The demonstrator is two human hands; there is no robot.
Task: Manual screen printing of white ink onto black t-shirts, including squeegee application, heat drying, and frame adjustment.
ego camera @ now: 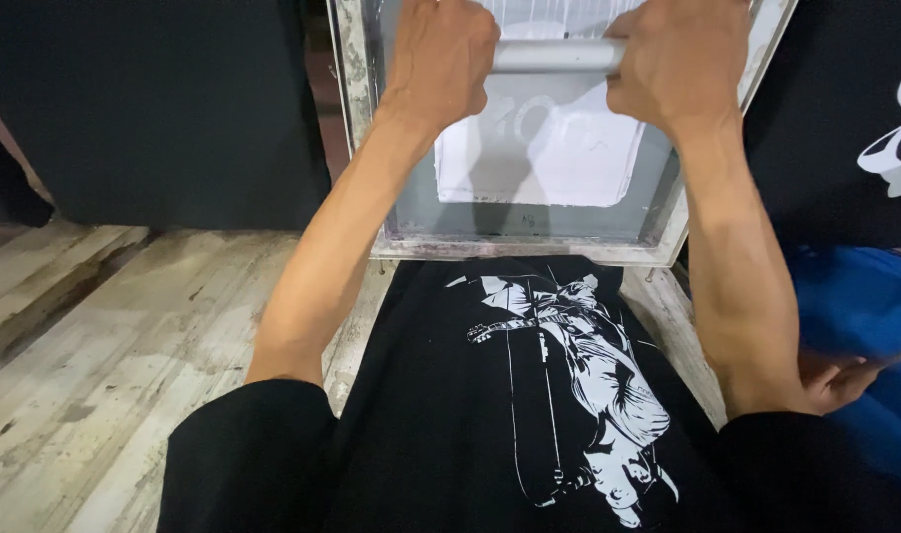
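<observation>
Lying flat on the platen beneath the raised screen-printing frame [529,247], the black T-shirt [470,415] already carries a finished white print [579,385], so the ink pass looks done and the shirt remains to be removed. Left hand [441,59] and right hand [679,61] are both clenched tight around the squeegee handle [554,54] at the frame's far end.

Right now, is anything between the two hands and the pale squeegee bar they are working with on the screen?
Nothing visible. The left hand and right hand are both closed directly around the pale squeegee bar, over the grey metal-framed printing screen.
</observation>
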